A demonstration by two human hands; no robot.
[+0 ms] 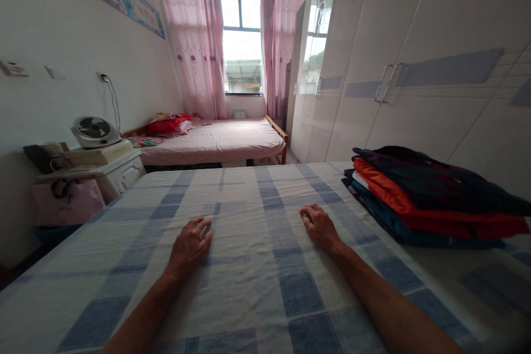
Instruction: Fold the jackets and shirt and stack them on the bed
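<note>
My left hand (191, 242) rests on or just over the blue-and-white checked bedsheet (240, 298), left of the middle, its fingers loosely curved and apart. It holds nothing. Farther right, my right hand (320, 225) is also at the sheet, empty, with its fingers bent and slightly spread. To the right of that hand lies a stack of folded clothes (431, 199), with a dark patterned garment on top and orange, red and dark blue layers beneath. Neither hand touches the stack.
White wardrobe doors (415, 55) line the right side. Beyond the near bed stands a second bed with a pink sheet (232, 138), below a window with pink curtains (191, 33). At left, a fan (95, 131) sits on a white cabinet (124, 177), beside a pink bag (68, 202).
</note>
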